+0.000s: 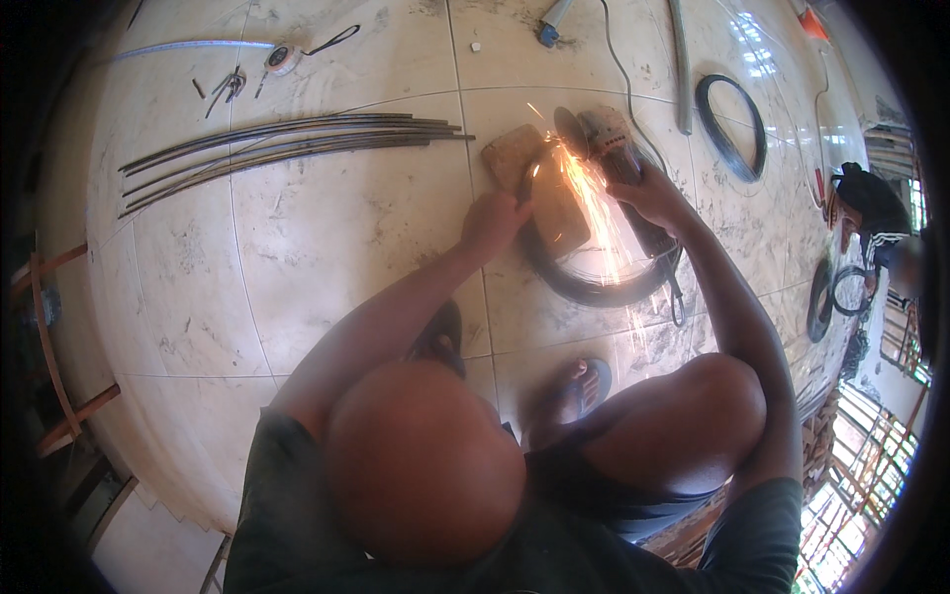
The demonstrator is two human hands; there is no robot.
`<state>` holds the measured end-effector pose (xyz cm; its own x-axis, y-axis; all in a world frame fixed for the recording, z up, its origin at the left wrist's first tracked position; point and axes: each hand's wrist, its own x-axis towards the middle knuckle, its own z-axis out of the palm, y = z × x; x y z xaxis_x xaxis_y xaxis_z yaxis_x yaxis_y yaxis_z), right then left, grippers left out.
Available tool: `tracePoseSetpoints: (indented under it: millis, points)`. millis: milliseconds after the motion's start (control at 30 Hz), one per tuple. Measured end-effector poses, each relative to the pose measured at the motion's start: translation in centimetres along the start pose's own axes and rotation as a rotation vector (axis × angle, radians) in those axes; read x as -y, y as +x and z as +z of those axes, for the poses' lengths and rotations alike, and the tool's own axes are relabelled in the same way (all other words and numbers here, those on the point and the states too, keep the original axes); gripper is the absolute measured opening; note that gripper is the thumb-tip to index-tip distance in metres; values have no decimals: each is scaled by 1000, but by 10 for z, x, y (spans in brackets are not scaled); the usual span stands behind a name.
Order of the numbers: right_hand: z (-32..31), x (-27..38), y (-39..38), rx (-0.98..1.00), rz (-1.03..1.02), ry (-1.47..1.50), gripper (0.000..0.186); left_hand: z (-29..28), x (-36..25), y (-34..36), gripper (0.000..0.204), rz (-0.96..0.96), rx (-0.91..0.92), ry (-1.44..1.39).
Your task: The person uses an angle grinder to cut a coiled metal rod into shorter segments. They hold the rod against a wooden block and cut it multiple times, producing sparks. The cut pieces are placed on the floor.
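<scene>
My right hand [648, 198] grips an angle grinder [614, 139], its disc [571, 129] throwing bright sparks downward. My left hand [500, 220] is closed on what looks like the end of a dark wire coil [589, 295], beside a worn wooden block [507, 153]. A second wooden piece [556, 223] lies inside the coil, partly behind the sparks. The exact cutting point is hidden by glare. The grinder's cable loops down past the coil's right side.
Several steel rods [297, 147], a tape measure [282, 61] and small metal pieces lie left on the tiles. A plug [549, 33], a long tube [680, 69] and another coil [700, 99] lie beyond. At far right another person [886, 228] is near more coils.
</scene>
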<state>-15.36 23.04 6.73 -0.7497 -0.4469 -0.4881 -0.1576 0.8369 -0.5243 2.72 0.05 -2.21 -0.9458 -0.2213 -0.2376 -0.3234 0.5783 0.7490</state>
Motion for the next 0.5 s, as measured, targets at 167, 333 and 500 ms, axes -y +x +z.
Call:
tracePoseSetpoints:
  millis: [167, 333, 500]
  points:
    - [-6, 13, -6, 64, 75, 99, 68, 3, 3, 1, 59, -28, 24, -30]
    - [-6, 16, -11, 38, 49, 57, 64, 3, 5, 1, 59, -28, 27, -46]
    - [-2, 11, -11, -12, 35, 14, 65, 3, 4, 2, 58, -14, 18, -17]
